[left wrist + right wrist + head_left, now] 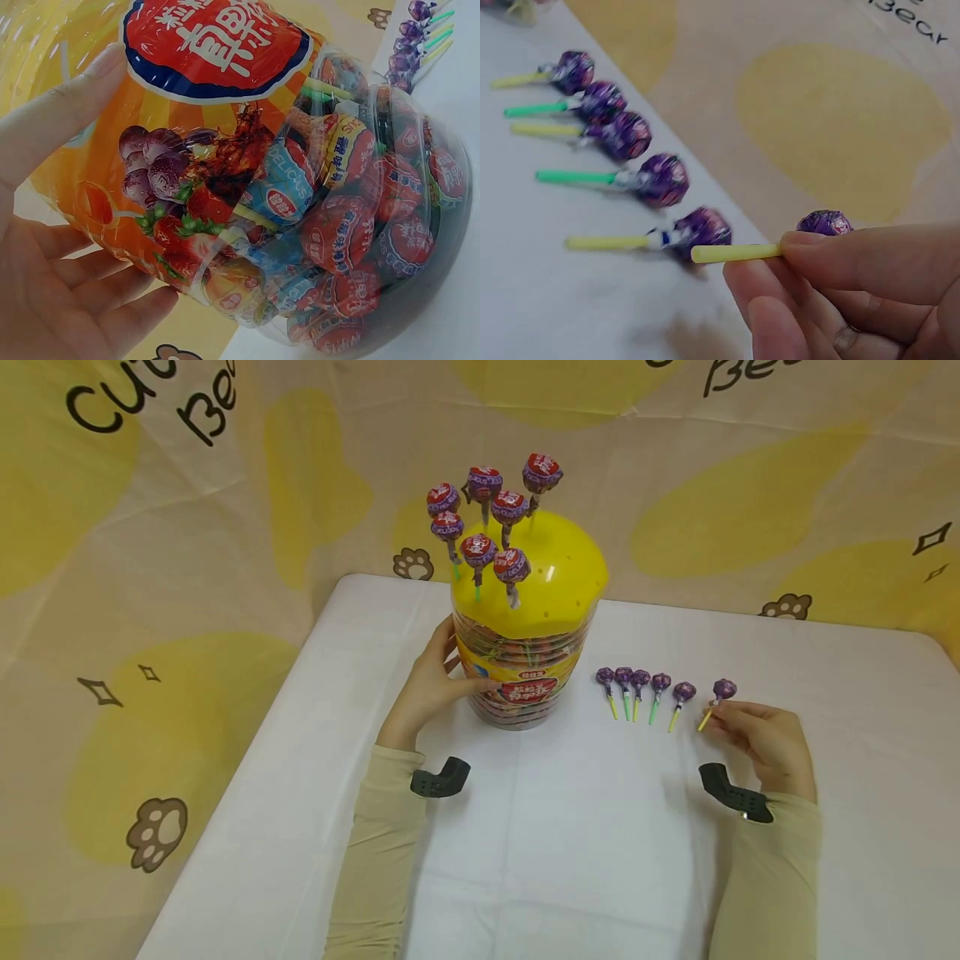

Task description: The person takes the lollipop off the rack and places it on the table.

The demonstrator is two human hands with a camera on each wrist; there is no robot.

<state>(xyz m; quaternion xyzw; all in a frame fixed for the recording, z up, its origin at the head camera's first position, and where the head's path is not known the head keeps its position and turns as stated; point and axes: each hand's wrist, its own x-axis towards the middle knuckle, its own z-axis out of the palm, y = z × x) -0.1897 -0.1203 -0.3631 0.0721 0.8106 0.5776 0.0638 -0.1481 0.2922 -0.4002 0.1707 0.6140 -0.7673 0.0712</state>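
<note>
A large clear ribbed jar [517, 702] with a yellow dome lid [562, 577] stands on the table, full of wrapped lollipops. My left hand [435, 681] grips its left side, thumb across the front label [217, 37] and fingers round the back. Several purple-and-red lollipops [510, 508] stick up out of the lid. At the right, my right hand [768, 739] pinches a purple-wrapped lollipop [724, 689] by its yellow stick [735, 253]. In the right wrist view the fingers partly hide that lollipop's head.
Several purple lollipops [640, 678] with yellow or green sticks lie in a row on the white table [570, 843], between the jar and my right hand. A patterned cloth backdrop [697, 527] rises behind the table and along its left side.
</note>
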